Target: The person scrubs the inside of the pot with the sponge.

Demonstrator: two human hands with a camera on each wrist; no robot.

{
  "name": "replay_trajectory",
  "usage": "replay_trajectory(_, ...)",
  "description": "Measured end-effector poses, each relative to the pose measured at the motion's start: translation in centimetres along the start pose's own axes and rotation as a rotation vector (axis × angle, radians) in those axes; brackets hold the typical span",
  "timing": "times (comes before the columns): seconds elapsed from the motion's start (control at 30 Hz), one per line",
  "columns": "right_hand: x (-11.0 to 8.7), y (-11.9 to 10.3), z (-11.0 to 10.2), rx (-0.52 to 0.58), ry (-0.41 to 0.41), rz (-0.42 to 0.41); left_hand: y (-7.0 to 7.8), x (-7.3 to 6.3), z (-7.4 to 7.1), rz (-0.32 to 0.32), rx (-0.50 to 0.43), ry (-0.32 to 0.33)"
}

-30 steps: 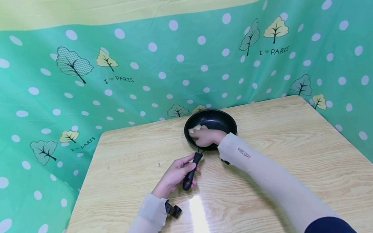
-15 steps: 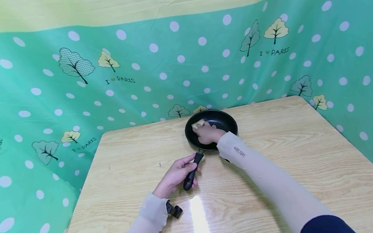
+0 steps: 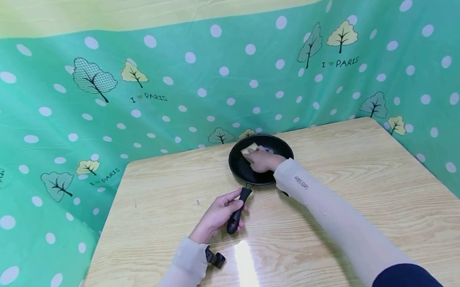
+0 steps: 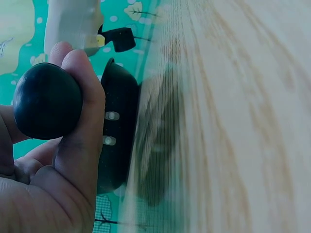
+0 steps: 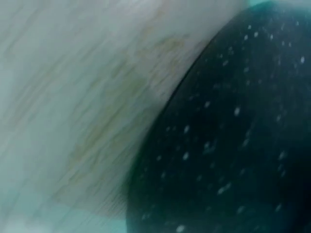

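A black frying pan (image 3: 240, 171) stands near the back of the table, its handle (image 3: 239, 212) pointing toward me. My left hand (image 3: 218, 213) grips that handle; the left wrist view shows the rounded handle end (image 4: 47, 101) between thumb and fingers, with the pan's riveted side (image 4: 119, 162) beyond. Inside the pan, my right hand (image 3: 264, 160) holds a pale yellow sponge (image 3: 249, 148) against the inner surface, toward the far left. Part of the sponge is hidden under the fingers. Only the pan's speckled outer side (image 5: 218, 145) shows in the right wrist view, without the hand.
The pan rests on a light wood-grain table (image 3: 158, 202). Behind and along the sides hangs a green dotted curtain (image 3: 194, 83), close to the table's back edge. A small black camera (image 3: 216, 258) sits on my left wrist. My right forearm (image 3: 339, 216) crosses the table's right half.
My right hand has slid the sponge from the pan's near left toward its far side and slightly right. My left hand stays on the handle and the pan has hardly moved.
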State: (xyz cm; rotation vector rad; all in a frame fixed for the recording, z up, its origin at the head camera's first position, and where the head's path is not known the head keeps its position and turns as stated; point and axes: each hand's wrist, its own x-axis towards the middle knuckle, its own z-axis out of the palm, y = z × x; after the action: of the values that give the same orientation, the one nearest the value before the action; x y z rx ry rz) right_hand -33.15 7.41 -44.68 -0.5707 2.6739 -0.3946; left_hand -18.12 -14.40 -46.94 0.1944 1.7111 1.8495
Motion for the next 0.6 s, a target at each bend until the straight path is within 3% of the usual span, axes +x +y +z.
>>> replay_trajectory(0.27,-0.8,1.0,-1.0,-0.001,0.000,0.027,0.1,0.0,0.0,-0.009,0.007,0.012)
replay_trajectory(0.6,-1.0,1.0,-1.6,-0.058,-0.048,0.142,0.2,-0.1,0.1,-0.012,0.010,0.024)
